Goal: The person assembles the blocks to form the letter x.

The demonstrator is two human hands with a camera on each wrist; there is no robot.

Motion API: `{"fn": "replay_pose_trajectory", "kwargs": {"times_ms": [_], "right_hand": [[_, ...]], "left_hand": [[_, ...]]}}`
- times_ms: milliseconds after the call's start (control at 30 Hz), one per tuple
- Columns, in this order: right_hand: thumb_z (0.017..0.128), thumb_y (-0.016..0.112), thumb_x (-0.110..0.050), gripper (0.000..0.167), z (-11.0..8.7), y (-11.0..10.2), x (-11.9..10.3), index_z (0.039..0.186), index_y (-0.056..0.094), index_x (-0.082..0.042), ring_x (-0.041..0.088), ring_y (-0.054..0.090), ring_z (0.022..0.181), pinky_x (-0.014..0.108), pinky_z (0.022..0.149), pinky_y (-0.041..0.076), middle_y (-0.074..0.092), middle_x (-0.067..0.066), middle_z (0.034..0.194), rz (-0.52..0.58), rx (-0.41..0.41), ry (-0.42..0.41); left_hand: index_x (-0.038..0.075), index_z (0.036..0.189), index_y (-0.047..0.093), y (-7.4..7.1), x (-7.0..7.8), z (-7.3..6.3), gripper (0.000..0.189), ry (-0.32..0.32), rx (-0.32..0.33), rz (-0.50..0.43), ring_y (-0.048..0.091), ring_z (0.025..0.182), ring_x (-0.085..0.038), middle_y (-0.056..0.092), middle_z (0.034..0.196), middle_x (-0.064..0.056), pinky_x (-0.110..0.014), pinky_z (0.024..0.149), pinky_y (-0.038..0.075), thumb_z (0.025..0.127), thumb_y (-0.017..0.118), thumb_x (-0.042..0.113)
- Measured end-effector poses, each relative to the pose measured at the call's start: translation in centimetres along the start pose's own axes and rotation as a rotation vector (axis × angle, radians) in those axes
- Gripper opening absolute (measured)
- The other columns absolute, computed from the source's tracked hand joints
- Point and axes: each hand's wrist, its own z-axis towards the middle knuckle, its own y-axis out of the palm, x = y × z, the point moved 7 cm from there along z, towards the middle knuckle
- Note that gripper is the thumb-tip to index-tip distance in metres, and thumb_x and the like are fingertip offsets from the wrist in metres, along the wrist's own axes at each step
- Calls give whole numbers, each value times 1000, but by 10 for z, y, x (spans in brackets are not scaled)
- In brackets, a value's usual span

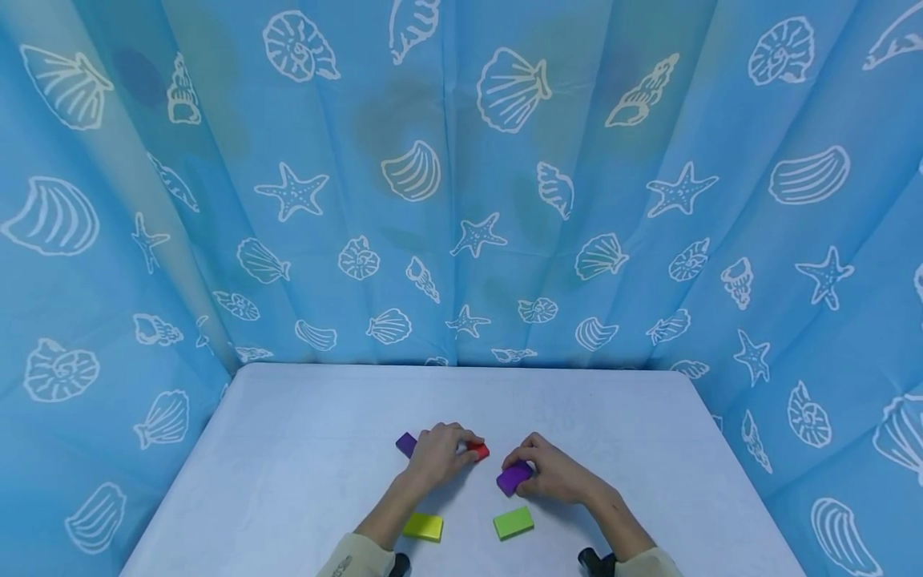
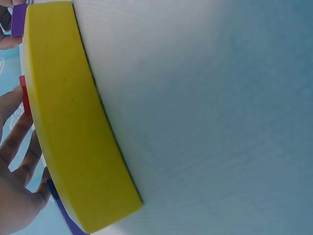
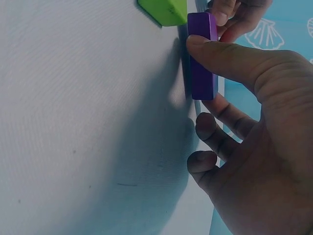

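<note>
My left hand (image 1: 437, 453) pinches a red block (image 1: 479, 452) between thumb and fingers, near the middle of the table. Part of that block is hidden by the fingers. A purple block (image 1: 406, 444) lies partly covered on the far side of the same hand. To the right, my right hand (image 1: 555, 473) grips a second purple block (image 1: 513, 479). The right wrist view shows the thumb on the near face of this purple block (image 3: 202, 58), with its other fingers spread below.
A yellow block (image 1: 423, 527) lies beside the left forearm and looms large in the left wrist view. A green block (image 1: 513, 523) rests in front of the right hand. The white table (image 1: 317, 409) backs onto a blue shell-patterned curtain (image 1: 447, 200).
</note>
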Motion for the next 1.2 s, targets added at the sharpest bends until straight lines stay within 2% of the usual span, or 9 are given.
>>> {"fn": "replay_pose_trajectory", "kwargs": {"times_ms": [500,833,1200], "right_hand": [[87,80,-24,33,-1,-3,-3,117,71,-31,20,55,106,48,93,52,51,0,115,-41,21,23],[87,79,-23,33,0,-4,-3,118,71,-30,20,55,107,47,93,53,51,0,116,-70,42,18],[88,78,-21,34,3,-3,-5,120,71,-31,19,54,108,46,94,52,51,-2,117,-84,62,21]], "left_hand": [[29,116,76,0,0,0,25,-1,7,12,60,98,-16,72,105,9,-44,87,48,92,75,30],[28,115,76,2,-1,1,23,5,11,10,59,96,-16,72,106,8,-45,87,48,92,74,30],[29,116,76,4,-3,2,24,-15,-3,7,59,99,-16,72,108,9,-46,89,47,92,74,32]]}}
